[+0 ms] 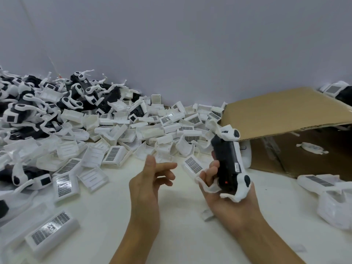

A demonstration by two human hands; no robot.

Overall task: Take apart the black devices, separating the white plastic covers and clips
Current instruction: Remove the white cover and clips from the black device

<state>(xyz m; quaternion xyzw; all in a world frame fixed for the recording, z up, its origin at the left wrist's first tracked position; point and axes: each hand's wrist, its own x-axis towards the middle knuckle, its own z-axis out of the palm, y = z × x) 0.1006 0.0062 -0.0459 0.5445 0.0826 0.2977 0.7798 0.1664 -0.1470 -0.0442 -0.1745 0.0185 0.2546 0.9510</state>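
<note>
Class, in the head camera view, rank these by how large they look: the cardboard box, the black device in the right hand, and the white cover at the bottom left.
1. cardboard box, clearly largest.
2 and 3. black device and white cover look alike; the cover is nearer the camera, so no ranking.

White table [181, 216] under cover heap [122, 130], cardboard box [285, 115]

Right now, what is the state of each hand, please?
Left hand: open, fingers relaxed, holding nothing.
Right hand: fingers curled round a black device with white clips.
</note>
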